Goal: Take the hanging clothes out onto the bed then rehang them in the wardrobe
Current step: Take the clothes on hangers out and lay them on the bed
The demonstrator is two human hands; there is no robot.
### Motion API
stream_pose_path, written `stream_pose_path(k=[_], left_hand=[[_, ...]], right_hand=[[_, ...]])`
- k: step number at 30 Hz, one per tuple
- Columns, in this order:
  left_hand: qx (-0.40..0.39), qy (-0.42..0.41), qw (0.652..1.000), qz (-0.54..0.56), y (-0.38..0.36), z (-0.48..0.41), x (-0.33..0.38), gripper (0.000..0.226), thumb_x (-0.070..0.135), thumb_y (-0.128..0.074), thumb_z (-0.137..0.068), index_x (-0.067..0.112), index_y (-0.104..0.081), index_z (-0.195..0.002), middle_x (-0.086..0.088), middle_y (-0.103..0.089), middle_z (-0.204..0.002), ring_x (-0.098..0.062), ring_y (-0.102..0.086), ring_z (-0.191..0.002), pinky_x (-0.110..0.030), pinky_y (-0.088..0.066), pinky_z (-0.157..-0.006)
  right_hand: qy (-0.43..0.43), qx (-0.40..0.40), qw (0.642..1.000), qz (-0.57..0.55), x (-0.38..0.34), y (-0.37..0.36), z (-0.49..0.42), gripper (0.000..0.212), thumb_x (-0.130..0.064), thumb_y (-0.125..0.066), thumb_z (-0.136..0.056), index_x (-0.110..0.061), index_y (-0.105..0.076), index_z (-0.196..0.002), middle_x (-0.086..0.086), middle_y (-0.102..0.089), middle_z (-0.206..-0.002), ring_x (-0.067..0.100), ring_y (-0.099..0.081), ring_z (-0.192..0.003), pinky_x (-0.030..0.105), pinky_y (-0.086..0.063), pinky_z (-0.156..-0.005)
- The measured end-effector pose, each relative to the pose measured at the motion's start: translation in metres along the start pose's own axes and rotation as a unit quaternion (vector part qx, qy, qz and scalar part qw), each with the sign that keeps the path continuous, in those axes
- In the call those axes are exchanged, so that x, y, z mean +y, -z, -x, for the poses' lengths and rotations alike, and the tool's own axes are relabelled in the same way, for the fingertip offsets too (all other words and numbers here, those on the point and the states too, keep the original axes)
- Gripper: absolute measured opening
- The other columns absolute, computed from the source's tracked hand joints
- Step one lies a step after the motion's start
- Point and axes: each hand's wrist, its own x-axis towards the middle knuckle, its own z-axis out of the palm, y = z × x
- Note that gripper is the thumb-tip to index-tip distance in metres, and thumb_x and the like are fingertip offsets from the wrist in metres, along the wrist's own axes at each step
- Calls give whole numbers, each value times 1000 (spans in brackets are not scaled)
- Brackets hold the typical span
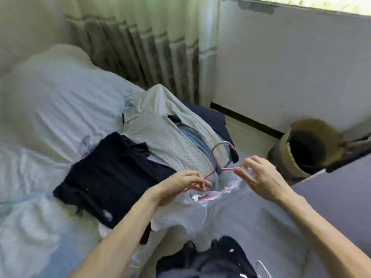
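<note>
On the bed (50, 117), which has a rumpled pale sheet, the clothes lie in a loose heap along the edge nearest the wall: a black top (112, 169) spread flat, a cream dotted shirt (170, 145) humped up beside it, and a navy piece (210, 117) at the far side. More dark clothes (210, 257) are bunched at the person's near side. The person leans over a white garment (174, 215) in front of them with a pink wire hanger (227, 169) held just above it, its hook pointing away over the dotted shirt. The left hand (186, 183) has its fingers curled round one arm of the hanger, and the right hand (259, 175) pinches the other arm between thumb and forefinger; whether it also catches the cloth I cannot tell. Behind the bed a long pleated curtain (150, 47) hangs to the floor, pale with darker bands. To its right a plain white wall (281, 67) runs under a bright window (321, 3), with a dark skirting strip (247, 121) along its foot. A round woven basket (307, 145) stands on the floor near that wall, well apart from the bed.
</note>
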Motion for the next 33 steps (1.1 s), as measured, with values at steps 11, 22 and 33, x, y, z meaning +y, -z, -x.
stream_pose_path(k=[11,22,33], left_hand=[[426,24,899,97,73,195,-129,43,62,-54,-80,30,-70,-106,16,-70,-109,3,-63,-101,-19,-43,-86],[646,111,755,-23,2,302,-223,45,59,-54,-92,19,-52,-71,6,-49,-62,-8,-47,-59,-30,-37,-60],[756,53,639,131,17,439,-211,52,60,-80,-66,17,-54,-50,1,-34,-57,-10,-33,-58,-27,-20,-55]], right_hand=[[314,-15,946,-76,-200,-95,-91,57,-72,-44,-88,-21,-52,-64,-15,-47,-72,5,-44,-59,35,-41,-69],[406,-137,900,-78,-345,-129,-63,65,-72,-42,-84,-13,-50,-58,-7,-52,-65,-3,-48,-66,43,-51,-74],[446,-273,847,-99,-410,-129,-56,49,-78,-28,-89,-38,-55,-100,-12,-62,-97,14,-60,-92,37,-49,-83]])
